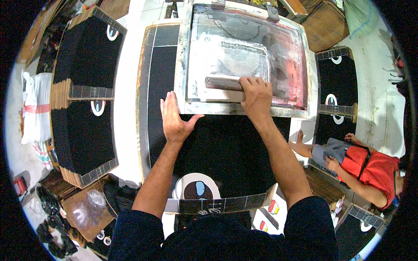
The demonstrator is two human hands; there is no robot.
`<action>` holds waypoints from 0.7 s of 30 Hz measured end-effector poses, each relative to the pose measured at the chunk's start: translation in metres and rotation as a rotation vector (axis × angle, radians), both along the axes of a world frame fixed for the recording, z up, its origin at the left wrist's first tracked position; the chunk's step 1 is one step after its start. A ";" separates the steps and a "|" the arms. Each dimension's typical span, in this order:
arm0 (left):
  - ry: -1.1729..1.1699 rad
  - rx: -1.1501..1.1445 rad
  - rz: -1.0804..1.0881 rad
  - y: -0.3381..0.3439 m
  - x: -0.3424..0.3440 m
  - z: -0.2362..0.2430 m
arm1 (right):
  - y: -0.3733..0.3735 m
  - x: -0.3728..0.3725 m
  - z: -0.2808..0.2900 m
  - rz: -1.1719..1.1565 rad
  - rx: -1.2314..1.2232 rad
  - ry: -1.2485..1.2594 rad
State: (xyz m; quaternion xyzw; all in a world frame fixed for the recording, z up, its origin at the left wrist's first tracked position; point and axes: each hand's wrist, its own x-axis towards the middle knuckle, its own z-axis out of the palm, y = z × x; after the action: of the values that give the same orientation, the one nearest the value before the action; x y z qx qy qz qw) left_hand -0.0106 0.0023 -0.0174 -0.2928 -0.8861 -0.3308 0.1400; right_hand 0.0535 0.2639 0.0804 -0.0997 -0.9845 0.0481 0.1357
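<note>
Squeegee [223, 83] lies left-to-right on the screen-printing frame [217, 108], right hand [257, 93] wrapped round it; left hand [175, 118] splayed wide at the frame's near-left corner.

Squeegee [224, 83] on framed screen [213, 108] — screen over cloth [226, 148], cloth-covered panels [82, 135] left and right

a single head-worn fisheye looks steeply down past both forearms [159, 177], with the framed screen [213, 108] quite near, at upper centre.
</note>
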 end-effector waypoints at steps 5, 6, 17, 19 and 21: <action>-0.007 -0.001 0.000 -0.001 0.000 0.000 | 0.015 0.001 0.002 0.044 -0.068 -0.118; -0.005 0.001 -0.004 -0.001 0.000 -0.001 | 0.018 -0.006 0.000 0.015 -0.003 -0.113; 0.006 -0.009 0.002 0.000 0.000 0.001 | 0.013 0.000 -0.002 0.021 -0.018 -0.108; 0.016 -0.005 -0.005 0.000 0.000 0.001 | 0.021 -0.016 -0.004 0.004 0.002 -0.030; 0.028 -0.001 -0.006 0.000 0.000 0.001 | 0.018 -0.023 -0.008 -0.017 0.003 0.013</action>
State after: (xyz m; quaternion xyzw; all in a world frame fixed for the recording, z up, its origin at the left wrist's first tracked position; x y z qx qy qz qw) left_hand -0.0102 0.0018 -0.0167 -0.3001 -0.8833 -0.3267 0.1514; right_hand 0.0304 0.2823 0.0723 -0.1077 -0.9828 0.0459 0.1425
